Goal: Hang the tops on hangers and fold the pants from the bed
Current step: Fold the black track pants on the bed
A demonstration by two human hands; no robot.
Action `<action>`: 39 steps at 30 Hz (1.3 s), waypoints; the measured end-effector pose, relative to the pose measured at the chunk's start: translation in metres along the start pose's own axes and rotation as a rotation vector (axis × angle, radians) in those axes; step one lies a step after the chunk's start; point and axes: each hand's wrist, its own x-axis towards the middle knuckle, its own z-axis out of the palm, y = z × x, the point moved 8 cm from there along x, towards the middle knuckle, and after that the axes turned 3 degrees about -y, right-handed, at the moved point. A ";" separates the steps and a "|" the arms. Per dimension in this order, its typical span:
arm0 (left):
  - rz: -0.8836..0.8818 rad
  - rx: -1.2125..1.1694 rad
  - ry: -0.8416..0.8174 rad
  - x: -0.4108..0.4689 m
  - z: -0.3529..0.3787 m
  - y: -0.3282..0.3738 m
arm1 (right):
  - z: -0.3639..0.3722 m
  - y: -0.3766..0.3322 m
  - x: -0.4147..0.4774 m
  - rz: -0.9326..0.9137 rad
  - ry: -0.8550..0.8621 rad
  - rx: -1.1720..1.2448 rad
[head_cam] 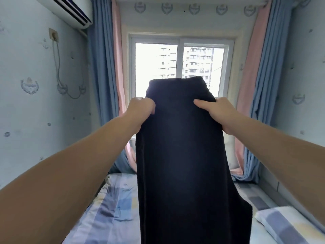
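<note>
**Dark pants held up above the bed**

The pants (181, 147) hang between the two grips. They look soft, limp and probably light, so they will sag wherever unsupported. The side edges near the top suit holding. The left grip (140, 110) and right grip (216, 111) each pinch one edge, fingers curled. The bed (112, 208) lies below them. No container shows.

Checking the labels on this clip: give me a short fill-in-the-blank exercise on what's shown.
The left hand and right hand hold up dark ____.
Behind that garment shines a bright ____.
The air conditioner is mounted on the person's ____ side.
The pillow lies on the ____.
Missing words: pants, window, left, bed.
</note>
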 end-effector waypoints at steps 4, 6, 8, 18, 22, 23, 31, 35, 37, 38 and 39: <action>-0.018 0.051 -0.006 0.015 -0.021 -0.078 | 0.048 0.070 0.009 0.087 -0.058 -0.008; -0.069 0.064 0.008 0.029 -0.032 -0.134 | 0.078 0.121 0.016 0.159 -0.086 -0.025; -0.150 0.064 0.006 0.045 -0.041 -0.204 | 0.113 0.183 0.022 0.244 -0.138 -0.051; -0.643 0.127 -0.040 0.139 -0.064 -0.624 | 0.292 0.567 0.048 0.714 -0.309 -0.173; -0.728 0.136 -0.050 0.191 -0.068 -0.764 | 0.350 0.705 0.073 0.835 -0.289 -0.191; -0.736 0.139 -0.045 0.207 -0.069 -0.796 | 0.362 0.735 0.081 0.850 -0.278 -0.191; -0.759 0.178 0.002 0.310 -0.067 -0.989 | 0.444 0.930 0.149 0.899 -0.169 -0.221; -0.776 0.242 -0.061 0.310 -0.066 -1.049 | 0.471 0.992 0.129 0.976 -0.215 -0.337; -0.787 0.247 -0.101 0.297 -0.063 -1.067 | 0.481 1.008 0.111 0.983 -0.270 -0.366; -0.797 0.243 -0.130 0.287 -0.060 -1.073 | 0.485 1.013 0.100 0.987 -0.296 -0.355; -0.803 0.236 -0.160 0.275 -0.057 -1.078 | 0.489 1.016 0.088 0.998 -0.320 -0.327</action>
